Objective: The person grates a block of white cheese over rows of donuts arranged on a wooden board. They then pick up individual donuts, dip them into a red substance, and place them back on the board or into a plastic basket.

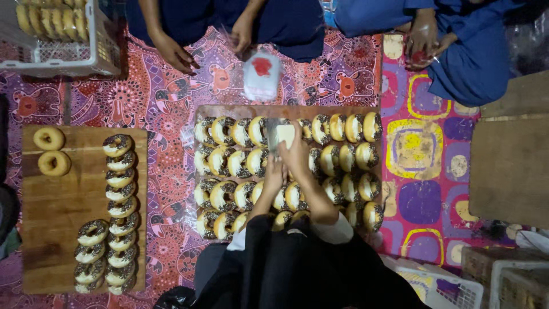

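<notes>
A wooden tray on the patterned mat carries rows of white-glazed donuts with dark sprinkles. My right hand is raised over the tray's middle, gripping a clear plastic bag with a pale donut inside. My left hand sits just below and to the left of it, fingers closed at the bag's lower end. Both forearms, in white sleeves, reach forward over the near rows and hide some donuts.
A wooden board on the left holds a column of sprinkled donuts and two plain ones. A white crate of plain donuts stands at far left. Across the mat, two people in blue handle bags. Crates stand at near right.
</notes>
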